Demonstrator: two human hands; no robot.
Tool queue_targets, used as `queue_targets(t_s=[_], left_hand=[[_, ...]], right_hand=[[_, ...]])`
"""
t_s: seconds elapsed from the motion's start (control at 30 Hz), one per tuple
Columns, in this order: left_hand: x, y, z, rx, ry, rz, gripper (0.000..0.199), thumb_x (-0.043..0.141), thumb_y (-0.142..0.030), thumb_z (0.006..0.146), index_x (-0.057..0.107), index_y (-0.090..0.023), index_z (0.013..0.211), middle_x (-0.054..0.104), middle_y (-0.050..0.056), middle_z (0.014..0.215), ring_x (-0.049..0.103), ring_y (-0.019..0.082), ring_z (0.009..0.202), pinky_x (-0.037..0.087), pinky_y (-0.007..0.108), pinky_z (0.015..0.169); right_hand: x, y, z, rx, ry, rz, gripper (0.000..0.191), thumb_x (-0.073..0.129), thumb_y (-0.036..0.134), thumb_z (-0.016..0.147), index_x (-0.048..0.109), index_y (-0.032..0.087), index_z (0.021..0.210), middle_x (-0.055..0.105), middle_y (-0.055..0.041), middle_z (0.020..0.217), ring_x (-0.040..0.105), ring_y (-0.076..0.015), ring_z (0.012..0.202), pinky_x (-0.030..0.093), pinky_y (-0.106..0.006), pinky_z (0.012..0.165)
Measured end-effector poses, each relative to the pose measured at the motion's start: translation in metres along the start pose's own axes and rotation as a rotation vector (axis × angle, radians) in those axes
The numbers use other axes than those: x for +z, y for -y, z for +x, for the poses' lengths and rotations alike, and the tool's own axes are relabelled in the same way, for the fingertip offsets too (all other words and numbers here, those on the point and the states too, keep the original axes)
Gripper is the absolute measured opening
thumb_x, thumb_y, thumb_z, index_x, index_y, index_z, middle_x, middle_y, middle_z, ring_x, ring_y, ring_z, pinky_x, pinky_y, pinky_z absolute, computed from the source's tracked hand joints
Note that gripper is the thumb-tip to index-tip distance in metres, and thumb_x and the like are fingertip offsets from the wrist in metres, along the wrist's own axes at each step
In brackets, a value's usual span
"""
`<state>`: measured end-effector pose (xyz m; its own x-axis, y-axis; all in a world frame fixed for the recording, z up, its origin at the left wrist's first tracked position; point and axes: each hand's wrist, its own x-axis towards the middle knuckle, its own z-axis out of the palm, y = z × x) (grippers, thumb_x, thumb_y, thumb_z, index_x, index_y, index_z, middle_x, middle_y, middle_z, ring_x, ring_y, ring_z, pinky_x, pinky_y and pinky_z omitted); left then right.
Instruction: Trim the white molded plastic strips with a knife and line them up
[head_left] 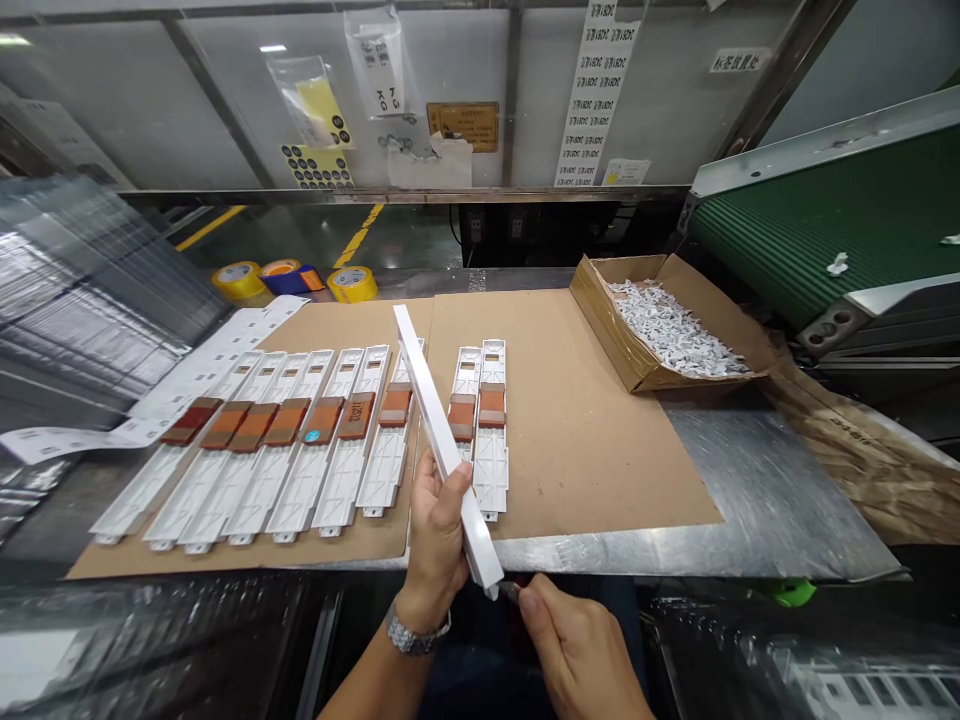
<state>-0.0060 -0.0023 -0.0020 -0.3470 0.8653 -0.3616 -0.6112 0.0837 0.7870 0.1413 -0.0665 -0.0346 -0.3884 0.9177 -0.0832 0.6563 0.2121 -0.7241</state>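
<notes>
My left hand [439, 535] is closed around a long white plastic bar [442, 435], held tilted above the front of the cardboard sheet. Just right of the bar's lower end, my right hand [574, 640] is closed on a small tool [510, 590], mostly hidden in the fist, whose dark tip touches or nearly touches that end. Several white ribbed parts with brown bands [330, 440] lie side by side left of the bar. Two similar parts [491, 430] lie behind it and to its right, one partly covered by the bar.
An open cardboard box [637, 370] of small white pieces stands at the right, beside a green conveyor belt [847, 220]. Tape rolls [352, 284] sit at the back left. A printed paper strip [180, 375] and wrapped stacks [82, 290] occupy the left side.
</notes>
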Motion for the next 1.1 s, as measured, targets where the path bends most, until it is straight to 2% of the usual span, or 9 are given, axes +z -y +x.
queue_targets(t_s=[0.23,0.33,0.43,0.53,0.63,0.7,0.83,0.93,1.1], left_hand=[[-0.001,0.004,0.001,0.020,0.019,0.024,0.036,0.069,-0.032,0.071,0.049,-0.022,0.098,0.056,-0.007,0.070,0.035,0.002,0.040,0.024,0.016,0.037],[-0.001,0.004,0.001,0.028,0.015,0.016,0.039,0.070,-0.033,0.071,0.049,-0.022,0.102,0.057,-0.006,0.072,0.036,0.002,0.040,0.024,0.016,0.036],[-0.002,0.004,0.002,0.037,0.003,-0.006,0.045,0.070,-0.034,0.071,0.050,-0.023,0.110,0.059,-0.005,0.073,0.044,0.004,0.044,0.030,0.017,0.037],[-0.005,0.005,0.004,0.049,-0.030,-0.038,0.040,0.063,-0.041,0.077,0.053,-0.022,0.111,0.062,-0.002,0.078,0.058,0.010,0.063,0.043,0.018,0.050],[-0.011,0.002,0.006,0.041,-0.028,-0.083,0.040,0.064,-0.036,0.077,0.054,-0.023,0.113,0.065,0.002,0.098,0.060,0.015,0.094,0.049,0.021,0.076],[-0.014,-0.003,0.008,0.007,0.001,-0.116,0.048,0.070,-0.027,0.071,0.054,-0.022,0.116,0.064,0.003,0.107,0.058,0.019,0.104,0.047,0.027,0.087],[-0.016,-0.012,0.009,-0.090,-0.033,-0.195,0.051,0.065,-0.020,0.071,0.049,-0.022,0.120,0.065,0.005,0.102,0.061,0.024,0.099,0.050,0.042,0.088],[-0.012,-0.014,0.007,-0.154,-0.038,-0.303,0.055,0.057,-0.015,0.075,0.041,-0.022,0.128,0.063,0.010,0.111,0.058,0.030,0.108,0.049,0.051,0.088],[-0.010,-0.013,0.000,-0.065,-0.049,-0.270,0.056,0.061,-0.019,0.075,0.042,-0.029,0.127,0.061,0.008,0.116,0.057,0.029,0.109,0.049,0.050,0.090]], right_hand=[[-0.002,0.002,-0.002,0.007,0.024,0.026,0.041,0.024,0.043,0.098,0.038,0.022,0.064,0.045,0.0050,0.052,0.042,-0.0093,0.044,0.022,-0.022,0.046],[0.003,0.001,-0.004,-0.006,0.038,-0.007,0.042,0.024,0.043,0.098,0.040,0.022,0.065,0.048,0.0045,0.052,0.044,-0.0096,0.043,0.021,-0.023,0.046],[0.010,-0.002,-0.005,-0.034,0.070,-0.038,0.043,0.024,0.044,0.097,0.043,0.022,0.066,0.050,0.0043,0.052,0.046,-0.0097,0.044,0.020,-0.023,0.047],[0.009,-0.003,-0.006,-0.056,0.105,0.075,0.046,0.024,0.047,0.096,0.043,0.021,0.064,0.047,0.0045,0.053,0.045,-0.0089,0.046,0.022,-0.023,0.048],[-0.002,-0.003,-0.006,-0.029,0.100,0.307,0.048,0.025,0.048,0.096,0.049,0.019,0.066,0.048,0.0030,0.060,0.045,-0.0092,0.053,0.028,-0.021,0.051],[-0.008,-0.002,-0.008,0.015,0.055,0.480,0.048,0.026,0.049,0.095,0.058,0.019,0.077,0.053,0.0008,0.067,0.045,-0.0100,0.056,0.033,-0.021,0.053],[-0.010,-0.001,-0.013,0.090,-0.176,0.688,0.045,0.033,0.052,0.093,0.064,0.020,0.102,0.057,-0.0020,0.071,0.050,-0.0130,0.059,0.043,-0.024,0.057],[-0.006,0.001,-0.013,0.035,-0.327,0.650,0.041,0.037,0.050,0.093,0.064,0.023,0.108,0.059,-0.0041,0.079,0.056,-0.0161,0.071,0.048,-0.027,0.068],[-0.001,0.003,-0.006,-0.054,-0.381,0.481,0.033,0.040,0.043,0.093,0.062,0.025,0.110,0.060,-0.0041,0.086,0.059,-0.0159,0.078,0.050,-0.023,0.070]])
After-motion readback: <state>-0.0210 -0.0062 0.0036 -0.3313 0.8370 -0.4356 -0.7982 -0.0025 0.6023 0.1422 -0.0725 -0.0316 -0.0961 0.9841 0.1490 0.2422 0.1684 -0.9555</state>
